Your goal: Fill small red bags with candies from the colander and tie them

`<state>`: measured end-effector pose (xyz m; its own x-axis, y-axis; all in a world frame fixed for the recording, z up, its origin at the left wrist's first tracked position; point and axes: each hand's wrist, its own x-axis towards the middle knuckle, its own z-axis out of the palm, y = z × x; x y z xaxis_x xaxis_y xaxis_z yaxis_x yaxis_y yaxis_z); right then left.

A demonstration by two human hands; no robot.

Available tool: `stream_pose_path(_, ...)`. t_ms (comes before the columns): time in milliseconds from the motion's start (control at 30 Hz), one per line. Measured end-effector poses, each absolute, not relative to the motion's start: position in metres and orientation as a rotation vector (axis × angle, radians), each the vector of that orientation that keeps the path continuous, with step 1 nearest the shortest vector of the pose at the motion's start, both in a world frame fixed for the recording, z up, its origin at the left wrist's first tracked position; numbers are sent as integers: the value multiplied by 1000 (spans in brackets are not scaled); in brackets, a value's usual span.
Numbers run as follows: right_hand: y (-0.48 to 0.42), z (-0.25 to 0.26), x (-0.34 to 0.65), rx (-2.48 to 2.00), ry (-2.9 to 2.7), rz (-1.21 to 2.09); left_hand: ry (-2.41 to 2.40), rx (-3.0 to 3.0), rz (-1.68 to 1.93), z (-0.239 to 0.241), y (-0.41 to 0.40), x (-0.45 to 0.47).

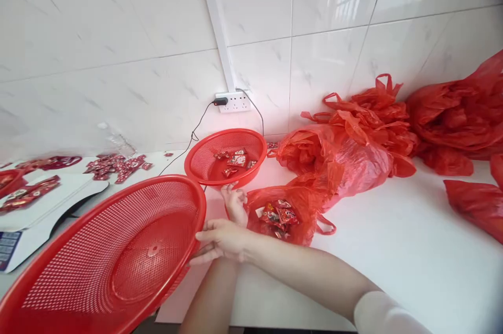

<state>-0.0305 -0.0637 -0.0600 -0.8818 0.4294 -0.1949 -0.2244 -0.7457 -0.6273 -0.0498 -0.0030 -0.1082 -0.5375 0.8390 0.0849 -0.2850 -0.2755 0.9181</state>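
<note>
A large red mesh basket [137, 292] is tilted toward me at the lower left, with nothing inside. My right hand [222, 239] crosses over my left forearm and grips the basket's right rim between thumb and fingers. My left hand [234, 203] is just beyond, fingers apart, by the front rim of a smaller red basket [196, 158]. Whether it touches that rim I cannot tell. Several small wrapped packets [237, 160] lie in the smaller basket. Right of my left hand, an open red plastic bag [302, 208] holds more red packets [281, 216].
Several stuffed red plastic bags [361, 161] lie along the wall at right. Red packets [118, 165] are heaped at the back left, beside a clear plastic bottle [120, 142]. White cardboard [66, 203] lies at left. A cable [194, 132] runs from a wall socket strip [234, 102] behind the baskets.
</note>
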Motion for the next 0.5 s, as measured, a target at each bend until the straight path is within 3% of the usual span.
stream_pose_path(300, -74, -84, -75, -527, -728, 2495, 1222, 738, 1895, -119, -1, -50)
stream_pose_path(433, -79, -77, -34, -488, -1230, 2287, 1246, 855, 1924, -120, -2, -47)
stream_pose_path(500, -84, -59, 8, -388, -1601, 2018, 1241, 892, 1935, -119, -2, -45)
